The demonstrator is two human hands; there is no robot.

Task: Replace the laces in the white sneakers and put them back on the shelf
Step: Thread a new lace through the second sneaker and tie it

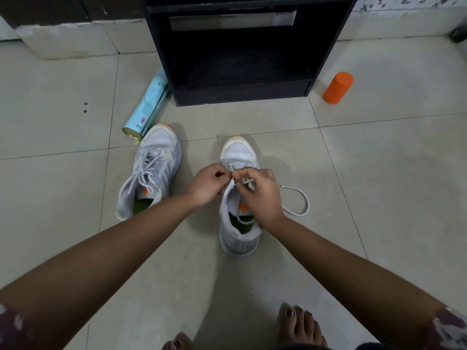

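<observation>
Two white sneakers stand on the tiled floor before a black shelf unit (242, 59). The left sneaker (151, 170) is laced, its laces loose. Over the right sneaker (238, 198) both hands work at the eyelets. My left hand (208, 184) pinches the shoe's upper edge near the tongue with curled fingers. My right hand (260, 192) pinches the white lace (300, 205), whose free end loops on the floor to the shoe's right. The hands hide the eyelets under them.
A pale blue spray can (146, 107) lies on its side left of the shelf unit, close to the left sneaker's toe. An orange bottle (337, 88) stands right of the shelf. My bare feet (300, 327) are at the bottom edge.
</observation>
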